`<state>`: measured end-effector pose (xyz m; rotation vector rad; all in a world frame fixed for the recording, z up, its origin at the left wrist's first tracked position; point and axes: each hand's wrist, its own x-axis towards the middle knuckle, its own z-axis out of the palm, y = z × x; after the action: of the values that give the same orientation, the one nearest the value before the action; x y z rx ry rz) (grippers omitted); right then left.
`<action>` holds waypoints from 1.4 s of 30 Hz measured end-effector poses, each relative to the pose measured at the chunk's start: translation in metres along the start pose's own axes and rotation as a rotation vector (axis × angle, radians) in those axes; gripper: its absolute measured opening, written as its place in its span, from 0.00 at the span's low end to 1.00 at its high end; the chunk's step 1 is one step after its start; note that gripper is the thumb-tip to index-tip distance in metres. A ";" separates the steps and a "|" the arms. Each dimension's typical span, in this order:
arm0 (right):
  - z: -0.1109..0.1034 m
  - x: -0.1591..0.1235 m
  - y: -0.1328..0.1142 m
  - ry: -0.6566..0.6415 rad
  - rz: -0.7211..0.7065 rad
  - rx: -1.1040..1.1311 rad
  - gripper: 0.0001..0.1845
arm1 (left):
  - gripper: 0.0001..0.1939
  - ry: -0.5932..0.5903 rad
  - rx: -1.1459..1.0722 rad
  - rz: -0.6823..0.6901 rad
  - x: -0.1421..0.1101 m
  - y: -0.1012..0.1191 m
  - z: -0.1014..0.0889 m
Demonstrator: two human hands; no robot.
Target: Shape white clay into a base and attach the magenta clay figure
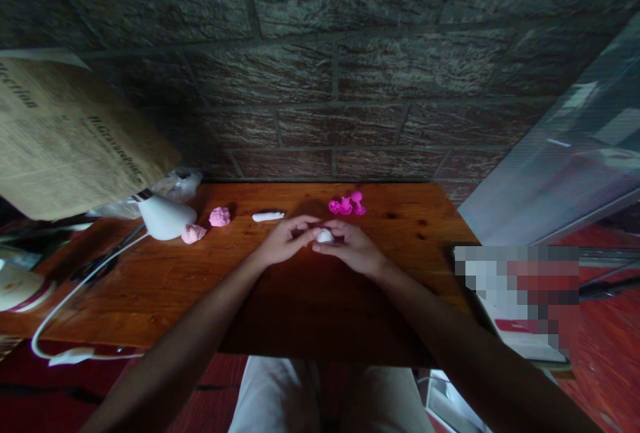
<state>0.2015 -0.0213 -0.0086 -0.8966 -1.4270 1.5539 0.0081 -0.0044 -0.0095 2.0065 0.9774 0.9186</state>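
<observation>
Both hands come together over the middle of the tabletop (pixel 165 293), their fingers closed on one small white lump (pixel 325 236). The left hand (pixel 281 241) has its thumb and fingertips at the lump's left side; the right hand (pixel 357 248) curls round it from the other side, thumb beneath — the lump shows in the gap between them. Whether it touches the wood is hard to tell. Just beyond the left hand lies a white roll (pixel 268 217), lengthwise from left to right. Beyond the right hand, near the back edge, sits a group of bright pink pieces (pixel 347 204), close together. Further left are two pale pink lumps: the rear lump (pixel 219 217) stands by itself, while the front lump (pixel 193 233) is right against the white lampshade (pixel 167 216), as seen from here. A white cord (pixel 43 319) loops down past the front edge, with a switch (pixel 71 356) on it. Behind the lampshade are a clear plastic bag (pixel 180 186) and a large printed paper (pixel 65 133). A block wall (pixel 300 66) rises behind the tabletop — dim, with pale joints.
</observation>
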 end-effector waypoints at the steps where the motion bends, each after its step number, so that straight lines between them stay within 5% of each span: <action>1: -0.001 0.000 0.001 -0.012 -0.022 -0.028 0.19 | 0.20 -0.013 -0.005 -0.001 0.000 0.000 0.000; 26: -0.002 0.000 0.005 0.080 -0.132 -0.158 0.14 | 0.17 -0.119 -0.057 -0.002 0.000 0.005 -0.003; 42: 0.001 -0.002 -0.001 0.070 -0.146 -0.152 0.12 | 0.18 -0.072 -0.111 0.028 0.001 0.008 -0.002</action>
<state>0.2013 -0.0240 -0.0073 -0.9053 -1.5399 1.3081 0.0094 -0.0070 -0.0017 1.9503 0.8429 0.8898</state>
